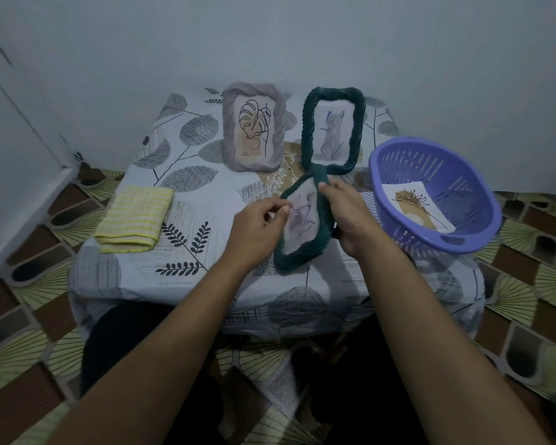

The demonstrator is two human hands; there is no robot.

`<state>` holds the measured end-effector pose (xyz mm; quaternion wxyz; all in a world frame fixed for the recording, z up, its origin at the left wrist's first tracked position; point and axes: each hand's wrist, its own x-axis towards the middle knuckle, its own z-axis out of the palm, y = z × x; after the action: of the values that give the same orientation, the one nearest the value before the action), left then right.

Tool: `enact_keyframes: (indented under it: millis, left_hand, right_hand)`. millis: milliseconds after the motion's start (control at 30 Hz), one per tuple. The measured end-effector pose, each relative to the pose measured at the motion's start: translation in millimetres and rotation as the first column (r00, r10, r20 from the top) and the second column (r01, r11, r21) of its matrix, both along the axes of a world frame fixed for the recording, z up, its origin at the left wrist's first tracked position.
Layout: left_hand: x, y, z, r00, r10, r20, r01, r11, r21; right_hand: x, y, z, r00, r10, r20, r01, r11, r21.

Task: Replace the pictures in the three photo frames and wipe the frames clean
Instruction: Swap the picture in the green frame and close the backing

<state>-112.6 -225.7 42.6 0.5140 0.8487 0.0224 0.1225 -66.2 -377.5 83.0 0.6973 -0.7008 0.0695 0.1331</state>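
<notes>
Right hand (350,216): fingers and thumb clamped on the right rim of a dark green frame (297,255), thumb lying toward its top corner; the frame is tilted over the middle of the counter (206,194), whether lifted or resting on it cannot be told. Left hand (257,226): fingers curled, thumb and forefinger tips pinched together at the left edge of the picture (302,216) inside that frame; the picture is pale with a blurred dark line drawing. Behind the hands, upright near the counter's far edge: grey frame (254,155) with a leaf line drawing, to the left; second green frame (333,102) with a cat sketch, just beside it to the right, its lower rim close behind the held frame's top. Right of the hands: purple slotted basket (463,175), tipped toward the viewer, on the counter's right edge, holding a loose print (418,207) of a plant on a tan shape. Left of the hands, well apart: folded yellow-and-white cloth (135,220), flat near the counter's left edge. Counter covered by a leaf-patterned sheet. Patterned tile floor (29,284) around it; plain wall (270,43) behind.
</notes>
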Motion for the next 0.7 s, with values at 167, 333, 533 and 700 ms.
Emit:
enact_keyframes:
  millis: [167, 333, 533, 700]
  left_hand:
    - [2.0, 13.7, -31.3, 0.966, 0.165, -0.198, -0.129, 0.974, 0.184]
    - [1.7, 21.2, -35.1, 0.926, 0.219, -0.307, -0.105, 0.931, 0.349]
    - [1.1, 43.3, -36.1, 0.904, 0.295, -0.309, -0.244, 0.951, 0.192]
    - [1.3, 48.6, -36.4, 0.900, 0.333, -0.282, -0.255, 0.926, 0.279]
  right_hand:
    - [1.5, -0.9, -11.0, 0.998, -0.061, 0.006, 0.060, 0.996, 0.072]
    - [-1.3, 10.5, -24.3, 0.997, -0.057, -0.046, 0.065, 0.979, 0.196]
    - [-4.5, 25.9, -47.0, 0.992, -0.101, -0.080, 0.109, 0.989, 0.102]
    - [0.8, 29.6, -66.1, 0.991, 0.056, 0.125, 0.012, 0.873, -0.487]
